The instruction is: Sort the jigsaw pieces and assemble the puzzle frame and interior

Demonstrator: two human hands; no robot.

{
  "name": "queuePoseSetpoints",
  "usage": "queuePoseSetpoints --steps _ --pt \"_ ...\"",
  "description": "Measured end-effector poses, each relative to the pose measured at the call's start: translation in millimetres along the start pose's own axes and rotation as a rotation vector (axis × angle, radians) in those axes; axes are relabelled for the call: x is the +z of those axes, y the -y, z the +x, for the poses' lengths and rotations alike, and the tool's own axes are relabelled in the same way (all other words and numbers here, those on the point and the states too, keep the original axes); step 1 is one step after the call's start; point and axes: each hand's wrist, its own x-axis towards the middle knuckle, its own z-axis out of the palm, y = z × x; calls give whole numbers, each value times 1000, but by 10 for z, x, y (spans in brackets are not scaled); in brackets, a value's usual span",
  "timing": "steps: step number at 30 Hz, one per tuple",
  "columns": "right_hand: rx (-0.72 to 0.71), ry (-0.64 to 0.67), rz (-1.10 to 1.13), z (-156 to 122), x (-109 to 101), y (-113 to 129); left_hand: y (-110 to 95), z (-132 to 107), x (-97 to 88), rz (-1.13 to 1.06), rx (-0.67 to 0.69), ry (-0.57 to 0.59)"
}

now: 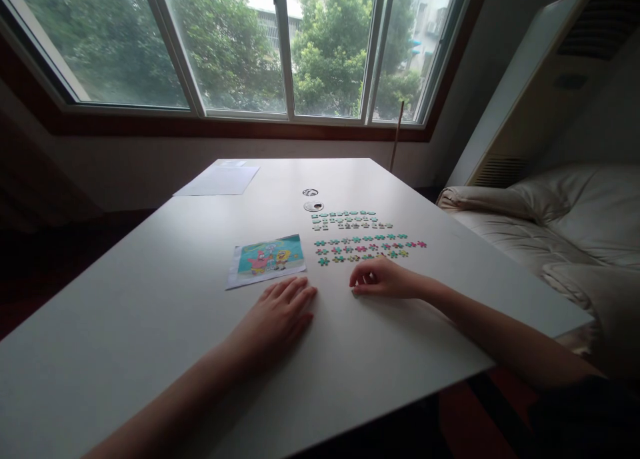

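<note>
My left hand [283,312] lies flat on the white table, palm down with fingers stretched out, just below a cartoon picture sheet [270,259]. To its right, my right hand [380,278] has curled fingers pinching a small puzzle piece [355,292] at the tabletop; the piece is mostly hidden by the fingertips. Beyond the right hand, loose jigsaw pieces [349,249] in teal, pink and yellow are laid out in several rows. Further back are more rows of paler pieces [345,220].
The white table [150,299] stretches toward a window [285,52]. White papers [220,179] lie at its far left corner, and two round grommets [313,206] sit behind the pieces. At right stand a cream sofa [500,212] and an air conditioner [520,79].
</note>
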Motion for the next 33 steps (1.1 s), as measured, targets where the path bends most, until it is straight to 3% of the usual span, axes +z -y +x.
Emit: queuePoseSetpoints --steps 8,11,16,21,25,33 --pt "-24 5 -63 1 22 54 -3 4 1 -6 0 -3" --pt "-21 -13 -68 20 -69 21 -21 -5 21 -14 -20 -38" --pt "100 -197 -204 151 -534 -346 -45 -10 36 -28 -38 -59" --pt "316 -221 -418 318 -949 -812 -39 -11 35 -23 -38 -63" --pt "373 -205 -467 434 -1035 -992 -35 -10 36 -25 -41 -64" --pt "450 -131 -517 643 -1055 -1123 -30 -7 37 -32 -46 -63"
